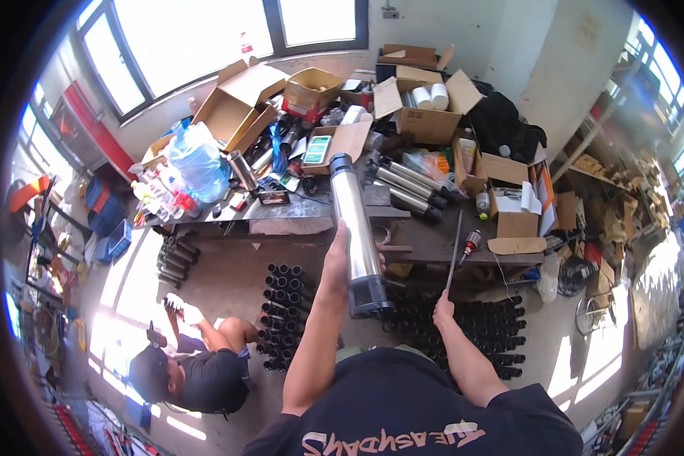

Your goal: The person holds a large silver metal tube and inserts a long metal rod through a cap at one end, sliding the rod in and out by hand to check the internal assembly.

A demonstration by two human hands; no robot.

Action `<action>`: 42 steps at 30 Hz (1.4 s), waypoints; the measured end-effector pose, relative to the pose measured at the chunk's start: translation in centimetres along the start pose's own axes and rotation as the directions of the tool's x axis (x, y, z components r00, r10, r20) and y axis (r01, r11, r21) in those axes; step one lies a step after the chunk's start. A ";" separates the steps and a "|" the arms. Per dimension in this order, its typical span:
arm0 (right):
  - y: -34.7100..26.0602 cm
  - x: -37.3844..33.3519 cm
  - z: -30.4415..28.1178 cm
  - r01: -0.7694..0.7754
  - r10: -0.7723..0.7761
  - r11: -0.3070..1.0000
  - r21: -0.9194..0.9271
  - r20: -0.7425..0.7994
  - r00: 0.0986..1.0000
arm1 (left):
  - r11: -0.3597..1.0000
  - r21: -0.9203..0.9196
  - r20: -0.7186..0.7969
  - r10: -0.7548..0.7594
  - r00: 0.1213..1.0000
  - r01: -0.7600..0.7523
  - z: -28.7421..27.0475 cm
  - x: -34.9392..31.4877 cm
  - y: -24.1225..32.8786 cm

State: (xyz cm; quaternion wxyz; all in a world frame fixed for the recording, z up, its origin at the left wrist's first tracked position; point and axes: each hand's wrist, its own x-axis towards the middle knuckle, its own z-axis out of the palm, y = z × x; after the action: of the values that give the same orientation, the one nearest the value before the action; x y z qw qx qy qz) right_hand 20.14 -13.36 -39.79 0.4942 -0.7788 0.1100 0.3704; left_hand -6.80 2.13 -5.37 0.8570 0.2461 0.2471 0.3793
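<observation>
My left hand (pixel 336 258) is wrapped round a silver metal cylinder (pixel 351 201) with black ends. It tilts slightly, its far end over the bench and its near end in front of my chest. To the right, my right hand (pixel 443 310) grips the lower end of a long thin metal rod (pixel 455 247), whose tip reaches over the bench's front edge. The two held things are apart. A red-handled tool (pixel 472 241) lies on the bench just right of the rod.
The dark bench (pixel 296 210) carries several silver cylinders (pixel 410 186), an open carton (pixel 427 121) and plastic bottles (pixel 159 194). Rows of black-ended tubes stand on the floor at left (pixel 283 311) and right (pixel 471 327). A co-worker (pixel 205 372) crouches at lower left, holding a small dark object.
</observation>
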 end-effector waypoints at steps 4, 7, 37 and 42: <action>-1.6 3.9 1.4 -0.040 -0.017 0.979 0.198 0.278 0.960 | 0.960 0.249 -0.120 0.160 0.980 -0.126 1.8 -2.0 1.3; -2.5 8.2 1.0 -0.135 0.056 0.974 0.184 0.378 0.924 | 0.926 0.308 -0.074 0.250 0.965 -0.216 4.2 -2.8 2.2; 13.0 -0.5 -13.4 0.200 -0.063 0.753 -0.627 0.235 0.970 | 0.986 0.165 -0.117 0.032 0.993 -0.013 1.3 -0.7 0.2; 11.8 0.3 -10.5 0.304 -0.109 0.727 -0.616 0.333 0.937 | 0.995 -0.094 0.118 0.028 0.993 -0.017 1.0 -0.7 0.0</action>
State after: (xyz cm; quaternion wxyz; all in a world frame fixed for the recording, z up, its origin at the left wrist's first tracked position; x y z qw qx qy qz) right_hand 18.95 -28.03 -45.64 0.2366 -0.8509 -0.1851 0.4310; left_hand -6.62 1.35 -4.45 0.8765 0.2311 0.1748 0.3844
